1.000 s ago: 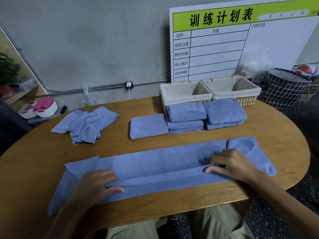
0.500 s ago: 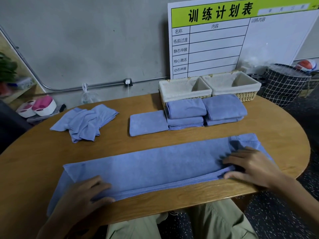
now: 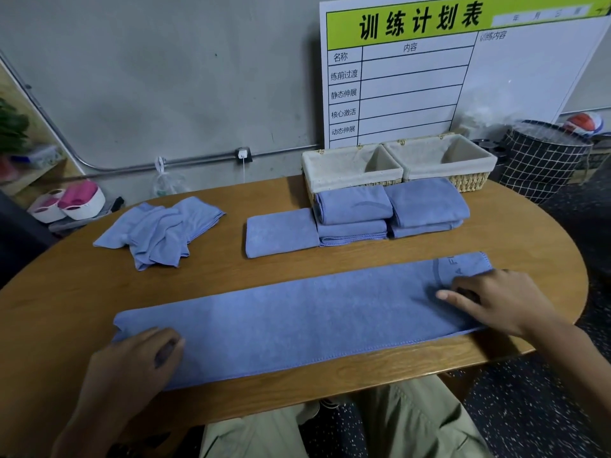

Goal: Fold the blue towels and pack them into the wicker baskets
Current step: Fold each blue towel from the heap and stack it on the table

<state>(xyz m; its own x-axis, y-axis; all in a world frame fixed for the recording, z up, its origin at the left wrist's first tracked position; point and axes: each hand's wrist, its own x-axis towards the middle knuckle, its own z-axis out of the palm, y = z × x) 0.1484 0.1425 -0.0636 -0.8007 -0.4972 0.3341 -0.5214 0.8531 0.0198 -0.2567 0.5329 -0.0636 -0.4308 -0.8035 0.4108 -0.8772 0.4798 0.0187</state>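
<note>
A long blue towel, folded lengthwise into a strip, lies across the front of the wooden table. My left hand rests on its left end, fingers curled over the cloth. At the towel's right end my right hand presses flat, fingers spread. Folded blue towels sit stacked at mid-table, a single folded one to their left. A crumpled blue towel lies at the back left. Two lined wicker baskets stand empty behind the stacks.
A white board with a green header leans on the wall behind the baskets. A black checked bin stands right of the table, pink-and-white tubs at the left. My legs are under the table's front edge.
The near half of the towel was folded over the far half, making a narrower strip. Both hands slid outward to the strip's ends, smoothing it.
</note>
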